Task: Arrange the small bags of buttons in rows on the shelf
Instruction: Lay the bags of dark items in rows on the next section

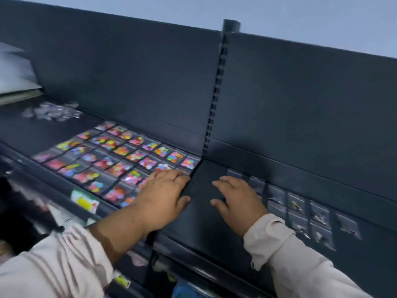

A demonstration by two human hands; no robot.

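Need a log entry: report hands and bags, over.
Left hand open, flat on colourful bags. Right hand open beside dark bags. Both sets in rows. Loose pile far left.

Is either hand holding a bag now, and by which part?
Nothing is held. The left hand lies flat over the colourful button bags; the right hand is spread open over the dark shelf.

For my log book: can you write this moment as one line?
left hand: open, on colourful bags | right hand: open, on shelf beside dark bags

Bare shelf (202,190) btwn colourful bags (120,155) & dark bags (298,214).
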